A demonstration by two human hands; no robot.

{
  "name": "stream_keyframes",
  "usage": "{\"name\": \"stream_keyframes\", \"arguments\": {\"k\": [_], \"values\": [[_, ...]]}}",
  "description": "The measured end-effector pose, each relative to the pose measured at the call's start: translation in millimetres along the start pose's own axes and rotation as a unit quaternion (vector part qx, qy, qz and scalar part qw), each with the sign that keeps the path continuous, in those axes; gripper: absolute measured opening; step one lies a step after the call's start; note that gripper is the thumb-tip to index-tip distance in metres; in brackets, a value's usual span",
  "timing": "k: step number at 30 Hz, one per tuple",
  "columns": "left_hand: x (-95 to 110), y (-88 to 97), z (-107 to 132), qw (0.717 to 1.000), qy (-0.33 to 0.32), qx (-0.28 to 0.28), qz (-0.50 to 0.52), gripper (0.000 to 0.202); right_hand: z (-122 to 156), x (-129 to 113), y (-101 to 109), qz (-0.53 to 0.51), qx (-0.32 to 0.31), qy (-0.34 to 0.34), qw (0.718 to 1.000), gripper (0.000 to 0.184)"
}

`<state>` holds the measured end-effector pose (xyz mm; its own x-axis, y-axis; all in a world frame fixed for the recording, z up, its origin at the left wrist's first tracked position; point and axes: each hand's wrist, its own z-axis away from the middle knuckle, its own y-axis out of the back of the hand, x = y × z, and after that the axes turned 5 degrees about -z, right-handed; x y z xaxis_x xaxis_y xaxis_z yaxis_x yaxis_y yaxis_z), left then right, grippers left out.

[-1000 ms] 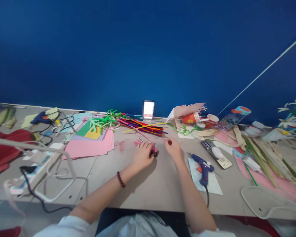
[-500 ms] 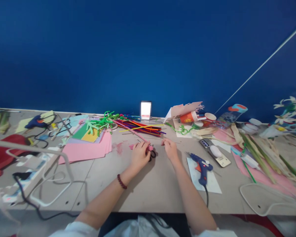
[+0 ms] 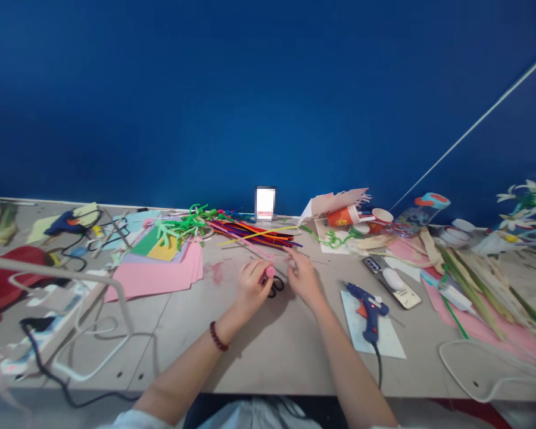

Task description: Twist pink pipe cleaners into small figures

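My left hand (image 3: 251, 282) is closed on a small pink rolled piece (image 3: 269, 272) on the grey table (image 3: 268, 351). A long pink pipe cleaner (image 3: 245, 243) runs from it up and to the left. Dark scissors (image 3: 276, 288) lie just under this hand. My right hand (image 3: 304, 275) sits close to the right of the pink piece, fingers pinched toward it; what they hold is too small to make out. A beaded bracelet (image 3: 217, 336) is on my left wrist.
A bundle of coloured pipe cleaners (image 3: 254, 232) lies behind the hands. Pink and coloured paper sheets (image 3: 161, 268) are to the left. A blue glue gun (image 3: 367, 302) rests on white paper to the right, beside a phone (image 3: 393, 280). Cables and a white frame (image 3: 93, 322) lie at left.
My right hand has moved left, closer to the left hand and the pink piece. The left hand has stayed on the pink piece over the scissors.
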<state>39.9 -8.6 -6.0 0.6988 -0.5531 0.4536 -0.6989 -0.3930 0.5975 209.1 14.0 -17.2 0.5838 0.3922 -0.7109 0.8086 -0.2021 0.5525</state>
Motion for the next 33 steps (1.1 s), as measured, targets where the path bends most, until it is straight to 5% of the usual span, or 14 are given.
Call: {"name": "stream_keyframes", "arguments": {"k": [7,12,18,22,28,33], "values": [[2.8,1.8,2.5,0.997,-0.055,0.046,0.016,0.015,2.8,-9.1,0.4,-0.008,-0.009,-0.023,1.000,0.030],[5.7,1.2,2.2,0.988,-0.109,0.101,0.042,0.017,2.4,-13.7,1.2,-0.093,0.034,0.024,0.995,0.038],[12.1,3.3,2.9,0.981,-0.143,0.067,0.110,0.019,-0.1,-22.4,8.8,-0.273,-0.096,0.056,0.956,0.030],[13.8,2.5,4.3,0.982,-0.085,0.063,0.156,0.016,-1.1,-22.0,9.3,-0.304,-0.063,0.055,0.949,0.014],[13.6,5.0,-1.7,0.975,0.091,0.049,0.194,0.011,1.7,-31.7,6.5,-0.276,0.023,0.046,0.960,0.009],[9.6,6.3,-4.8,0.972,0.116,0.047,0.197,0.011,5.9,-43.4,4.9,-0.264,0.037,-0.011,0.964,0.008]]}}
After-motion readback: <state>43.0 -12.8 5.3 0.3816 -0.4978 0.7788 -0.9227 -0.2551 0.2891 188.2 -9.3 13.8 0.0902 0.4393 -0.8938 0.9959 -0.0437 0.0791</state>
